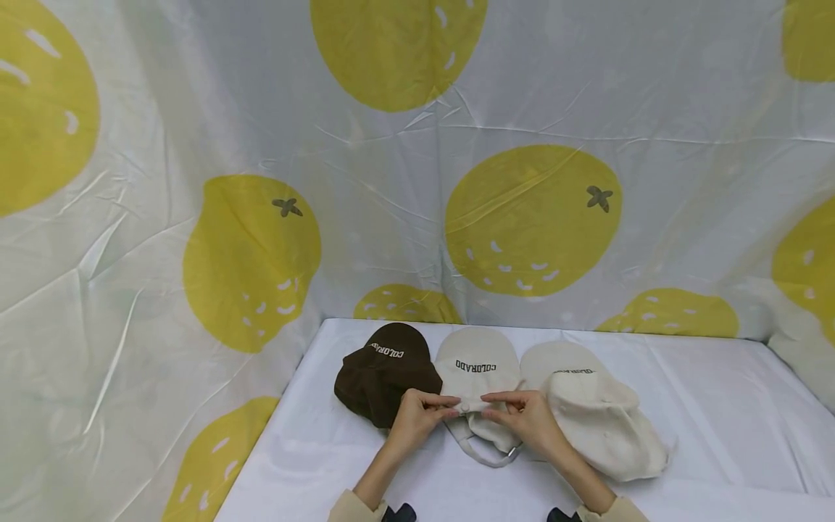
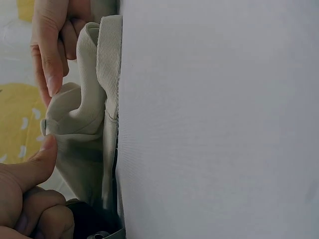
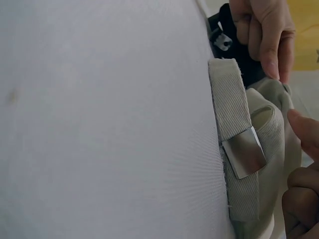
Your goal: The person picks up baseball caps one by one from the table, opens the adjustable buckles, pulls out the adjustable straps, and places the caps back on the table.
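Both hands are at a cream baseball cap (image 1: 472,349) lying in the middle, its dark COLORADO lettering upside down in the head view. My left hand (image 1: 417,418) pinches the crown fabric left of the top button (image 1: 464,407), thumb below and forefinger above. On the button's other side my right hand (image 1: 530,419) pinches the crown the same way. Toward me, the cap's back strap (image 3: 230,97) lies on the table with its metal buckle (image 3: 244,153). In the left wrist view the crown fabric (image 2: 82,117) stands folded between the two hands.
A dark brown COLORADO cap (image 1: 398,380) lies close on the left. To the right sits a pale cream cap (image 1: 603,428), its lettering partly covered by folds. White cloth covers the table (image 1: 717,413); lemon-print curtain (image 1: 385,203) hangs behind and at the left.
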`<state>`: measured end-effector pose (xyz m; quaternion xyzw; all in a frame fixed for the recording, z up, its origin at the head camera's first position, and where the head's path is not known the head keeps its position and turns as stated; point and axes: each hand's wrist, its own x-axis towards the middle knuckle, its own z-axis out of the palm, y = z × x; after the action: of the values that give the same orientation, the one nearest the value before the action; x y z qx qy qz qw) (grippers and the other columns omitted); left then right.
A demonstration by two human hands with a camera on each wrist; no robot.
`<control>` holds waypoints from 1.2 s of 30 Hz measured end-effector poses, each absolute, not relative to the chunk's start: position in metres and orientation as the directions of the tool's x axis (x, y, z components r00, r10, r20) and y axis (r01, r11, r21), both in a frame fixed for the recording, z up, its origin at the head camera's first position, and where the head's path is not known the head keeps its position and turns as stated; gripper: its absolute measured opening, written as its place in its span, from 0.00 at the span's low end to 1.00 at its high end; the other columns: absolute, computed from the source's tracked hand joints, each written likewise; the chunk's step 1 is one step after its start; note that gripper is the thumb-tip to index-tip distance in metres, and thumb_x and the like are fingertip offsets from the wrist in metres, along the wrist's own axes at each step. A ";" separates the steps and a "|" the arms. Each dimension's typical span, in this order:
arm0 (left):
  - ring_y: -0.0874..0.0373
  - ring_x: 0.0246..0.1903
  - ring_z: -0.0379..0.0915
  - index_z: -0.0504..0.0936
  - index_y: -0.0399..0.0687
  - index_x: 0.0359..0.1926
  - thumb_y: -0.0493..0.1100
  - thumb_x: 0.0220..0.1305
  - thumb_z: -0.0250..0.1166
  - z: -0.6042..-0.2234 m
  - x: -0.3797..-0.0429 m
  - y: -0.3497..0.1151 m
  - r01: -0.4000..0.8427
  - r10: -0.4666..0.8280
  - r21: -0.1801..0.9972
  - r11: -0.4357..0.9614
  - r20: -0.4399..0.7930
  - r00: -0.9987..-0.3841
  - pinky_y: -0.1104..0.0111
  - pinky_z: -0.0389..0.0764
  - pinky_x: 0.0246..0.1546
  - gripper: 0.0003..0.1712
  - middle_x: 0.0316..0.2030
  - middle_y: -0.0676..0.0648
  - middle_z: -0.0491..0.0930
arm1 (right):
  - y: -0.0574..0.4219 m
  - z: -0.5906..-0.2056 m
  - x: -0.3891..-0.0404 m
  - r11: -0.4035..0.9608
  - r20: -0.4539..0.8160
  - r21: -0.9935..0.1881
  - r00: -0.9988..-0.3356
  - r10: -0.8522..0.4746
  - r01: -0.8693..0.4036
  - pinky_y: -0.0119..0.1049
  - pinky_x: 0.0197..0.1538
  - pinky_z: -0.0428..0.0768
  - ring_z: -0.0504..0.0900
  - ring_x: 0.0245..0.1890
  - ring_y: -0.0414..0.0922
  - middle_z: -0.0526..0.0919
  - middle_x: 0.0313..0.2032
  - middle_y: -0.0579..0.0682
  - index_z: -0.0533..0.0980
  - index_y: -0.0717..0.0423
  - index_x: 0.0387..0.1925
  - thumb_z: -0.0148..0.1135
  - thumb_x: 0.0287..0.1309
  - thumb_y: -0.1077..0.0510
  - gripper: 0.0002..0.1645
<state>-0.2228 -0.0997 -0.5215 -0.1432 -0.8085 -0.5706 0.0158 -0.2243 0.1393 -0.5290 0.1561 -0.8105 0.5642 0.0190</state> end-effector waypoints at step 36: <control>0.62 0.34 0.84 0.93 0.37 0.34 0.34 0.57 0.76 -0.516 -0.229 -0.099 0.309 0.247 0.920 0.240 0.250 -0.936 0.79 0.81 0.34 0.04 0.34 0.38 0.91 | 0.134 -0.526 -0.229 0.255 0.282 -0.908 -0.935 -0.216 -0.333 0.23 0.19 0.63 0.62 0.17 0.27 0.87 0.21 0.58 0.90 0.59 0.34 0.79 0.52 0.60 0.08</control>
<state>-0.2292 -0.0990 -0.5161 -0.1765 -0.7871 -0.5904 0.0261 -0.2287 0.1342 -0.5256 0.1735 -0.7905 0.5852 0.0502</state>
